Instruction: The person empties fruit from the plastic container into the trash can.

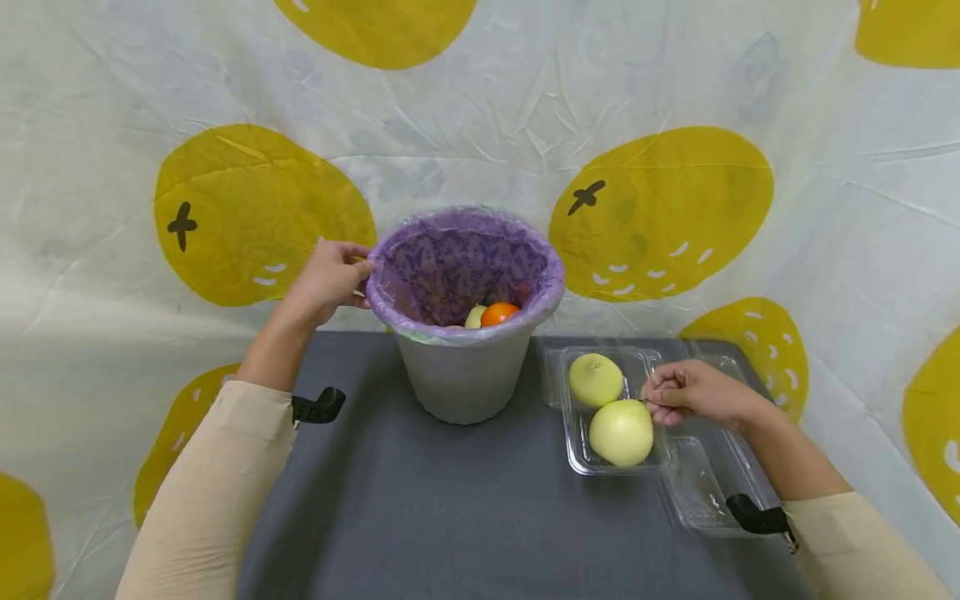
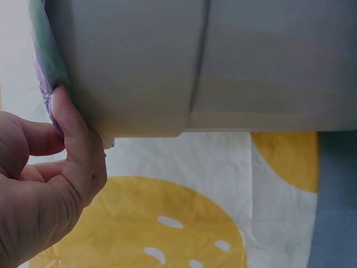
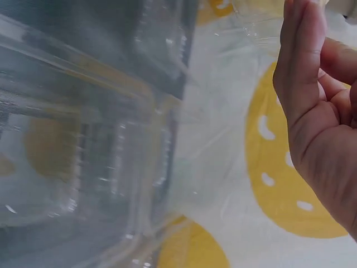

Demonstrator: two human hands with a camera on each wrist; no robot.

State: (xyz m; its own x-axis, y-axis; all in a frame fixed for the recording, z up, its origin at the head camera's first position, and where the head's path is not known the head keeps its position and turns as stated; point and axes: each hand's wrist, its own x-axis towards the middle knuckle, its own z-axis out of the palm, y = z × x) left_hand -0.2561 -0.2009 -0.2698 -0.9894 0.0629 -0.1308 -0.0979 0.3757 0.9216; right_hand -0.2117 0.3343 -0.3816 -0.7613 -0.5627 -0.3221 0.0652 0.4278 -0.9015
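A pale bin lined with a purple patterned bag stands on the dark table. My left hand pinches its rim from the left side, thumb on the liner and fingers against the outer wall. Inside the bin lie an orange-red round fruit and a pale yellow one. To the right, a clear plastic tray holds two yellow pears. My right hand has its fingertips together at the stem of the nearer pear, pinching there.
The clear hinged lid of the tray lies folded out on the right, under my right forearm. Behind the grey table hangs a white cloth with large yellow fruit prints.
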